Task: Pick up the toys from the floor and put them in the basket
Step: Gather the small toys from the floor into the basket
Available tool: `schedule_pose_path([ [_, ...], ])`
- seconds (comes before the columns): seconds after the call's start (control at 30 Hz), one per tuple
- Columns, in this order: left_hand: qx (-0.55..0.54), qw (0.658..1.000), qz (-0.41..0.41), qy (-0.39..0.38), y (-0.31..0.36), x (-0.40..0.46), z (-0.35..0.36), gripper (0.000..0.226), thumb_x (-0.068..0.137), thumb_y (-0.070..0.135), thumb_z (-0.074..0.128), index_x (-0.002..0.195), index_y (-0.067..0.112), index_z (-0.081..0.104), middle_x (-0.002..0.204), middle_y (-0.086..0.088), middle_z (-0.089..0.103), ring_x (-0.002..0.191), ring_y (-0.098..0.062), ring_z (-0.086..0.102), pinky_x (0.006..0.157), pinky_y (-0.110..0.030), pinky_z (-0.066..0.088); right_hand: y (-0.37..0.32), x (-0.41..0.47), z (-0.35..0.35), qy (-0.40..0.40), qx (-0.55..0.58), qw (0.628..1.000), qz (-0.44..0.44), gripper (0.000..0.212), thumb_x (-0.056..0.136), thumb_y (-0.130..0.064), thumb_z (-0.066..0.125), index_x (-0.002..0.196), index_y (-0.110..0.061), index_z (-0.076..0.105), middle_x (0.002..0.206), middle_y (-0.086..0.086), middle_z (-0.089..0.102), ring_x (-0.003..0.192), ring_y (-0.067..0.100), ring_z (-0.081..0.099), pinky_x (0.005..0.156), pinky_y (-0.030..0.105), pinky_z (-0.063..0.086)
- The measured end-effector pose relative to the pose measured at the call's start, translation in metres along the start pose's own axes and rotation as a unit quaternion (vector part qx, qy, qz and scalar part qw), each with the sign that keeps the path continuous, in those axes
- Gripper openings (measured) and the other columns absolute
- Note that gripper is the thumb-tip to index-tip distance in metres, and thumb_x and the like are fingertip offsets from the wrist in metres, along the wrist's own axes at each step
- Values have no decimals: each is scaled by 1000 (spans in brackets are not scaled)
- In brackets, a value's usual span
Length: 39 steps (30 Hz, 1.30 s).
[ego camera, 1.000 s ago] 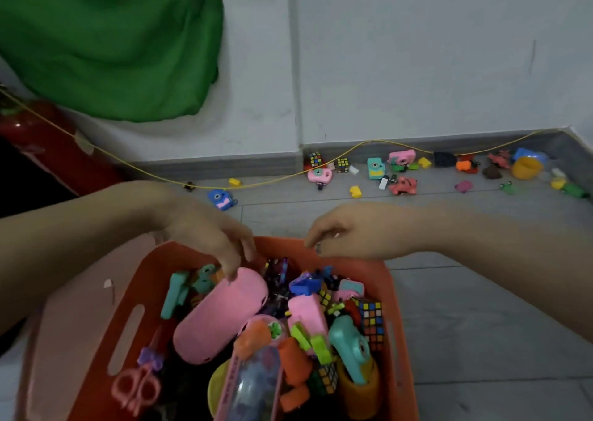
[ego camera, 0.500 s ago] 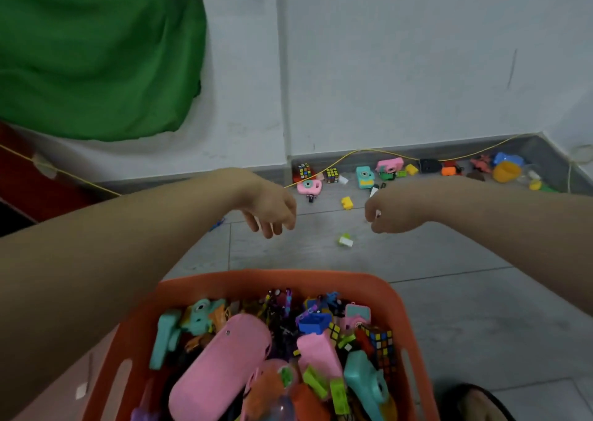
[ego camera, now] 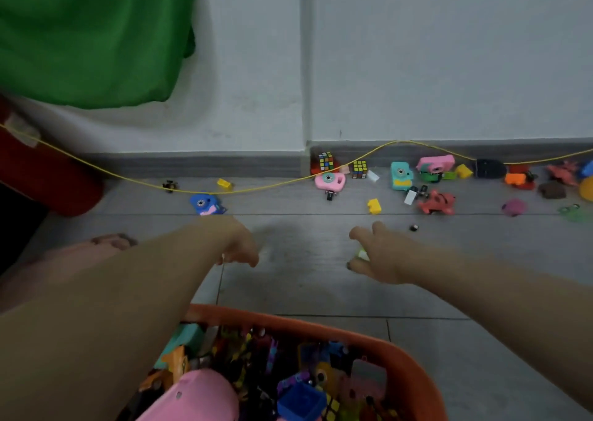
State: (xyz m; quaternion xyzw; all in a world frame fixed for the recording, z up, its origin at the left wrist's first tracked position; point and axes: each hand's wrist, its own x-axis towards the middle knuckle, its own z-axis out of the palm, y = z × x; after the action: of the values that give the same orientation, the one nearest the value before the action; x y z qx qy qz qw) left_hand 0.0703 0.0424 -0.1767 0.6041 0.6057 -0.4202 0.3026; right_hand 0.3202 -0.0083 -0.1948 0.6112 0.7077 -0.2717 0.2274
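Your right hand (ego camera: 382, 260): fingers apart around small yellow-green block (ego camera: 362, 253) | left hand (ego camera: 240, 247): curled, empty | cubes: two (ego camera: 358, 169) | basket (ego camera: 369, 337): orange, full

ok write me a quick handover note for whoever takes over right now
Left hand: out over the floor, fingers curled down, nothing visibly held.
Right hand: open, closing on a small yellow-green piece on the floor, not yet lifted.
Orange basket: near you, already packed with toys.
Left to do: the toys along the wall, among them the blue camera, pink camera and yellow block.
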Motion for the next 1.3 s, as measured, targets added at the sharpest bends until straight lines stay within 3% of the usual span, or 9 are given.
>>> schedule_pose_path([
  [0.1, 31, 998, -50, 13, -14, 11, 10, 58, 95, 48, 51, 139, 11, 49, 138, -10, 53, 111, -26, 61, 88, -28, 51, 2, 18, 12, -32, 71, 997, 27, 50, 96, -50, 50, 137, -29, 32, 141, 15, 23, 110, 42, 56, 86, 43, 54],
  [0.2, 17, 997, -72, -31, -24, 20, 19, 61, 93, 52, 55, 138, 11, 51, 136, -10, 55, 117, -25, 59, 101, -33, 48, 1, 39, 29, 42, 86, 995, 16, 26, 99, -35, 48, 120, -23, 41, 136, 19, 26, 109, 40, 56, 88, 38, 48],
  [0.47, -123, 988, -80, 49, -32, 37, 19, 45, 92, 48, 55, 114, 10, 54, 104, -11, 67, 92, -22, 68, 61, -28, 47, -14, 69, 44, 176, 287, 938, -86, 13, 83, -18, 61, 86, -16, 48, 88, 6, 54, 79, 27, 55, 70, 37, 47],
  [0.57, -219, 968, -113, 54, -51, 32, 11, 48, 93, 46, 57, 119, 5, 53, 111, -14, 66, 96, -24, 66, 64, -30, 50, -24, 79, 35, 125, 493, 860, -26, 12, 86, -14, 58, 81, -12, 47, 69, 10, 58, 60, 27, 60, 56, 42, 54],
  [0.77, -80, 969, -184, -143, -83, 9, 25, 78, 89, 56, 60, 144, 3, 42, 136, -13, 55, 110, -22, 60, 90, -29, 49, -61, 97, 19, 9, 614, 789, -6, 11, 84, -1, 48, 79, -10, 50, 75, 14, 53, 60, 25, 52, 54, 32, 46],
  [0.9, 9, 967, -168, -194, -77, 14, 41, 74, 96, 57, 47, 149, 6, 37, 136, -13, 56, 116, -24, 60, 92, -29, 44, -98, 104, 11, -6, 561, 825, -59, 6, 80, -6, 55, 77, -12, 57, 76, 12, 59, 69, 24, 58, 57, 30, 47],
  [1.0, -4, 958, -154, -240, -71, 16, 53, 55, 103, 40, 42, 145, 5, 44, 98, -10, 62, 69, -15, 56, 67, -25, 45, -123, 107, 8, -9, 534, 842, -82, 2, 78, -14, 59, 76, -15, 57, 75, 7, 61, 71, 21, 61, 55, 28, 47],
  [1.13, 3, 972, -122, -199, -74, 12, 54, 42, 103, 22, 48, 139, 0, 49, 74, -6, 52, 58, -11, 46, 54, -21, 43, -143, 111, 8, 2, 508, 855, -103, 6, 79, -13, 60, 75, -17, 56, 72, 10, 61, 67, 22, 59, 64, 38, 56],
  [1.3, -257, 953, -124, -102, -97, 29, 46, 37, 103, 33, 41, 124, 5, 52, 99, -11, 63, 65, -16, 52, 59, -24, 49, -141, 114, 1, 25, 490, 866, -95, 7, 81, -8, 57, 80, -15, 56, 67, 9, 61, 60, 22, 58, 59, 37, 54],
])
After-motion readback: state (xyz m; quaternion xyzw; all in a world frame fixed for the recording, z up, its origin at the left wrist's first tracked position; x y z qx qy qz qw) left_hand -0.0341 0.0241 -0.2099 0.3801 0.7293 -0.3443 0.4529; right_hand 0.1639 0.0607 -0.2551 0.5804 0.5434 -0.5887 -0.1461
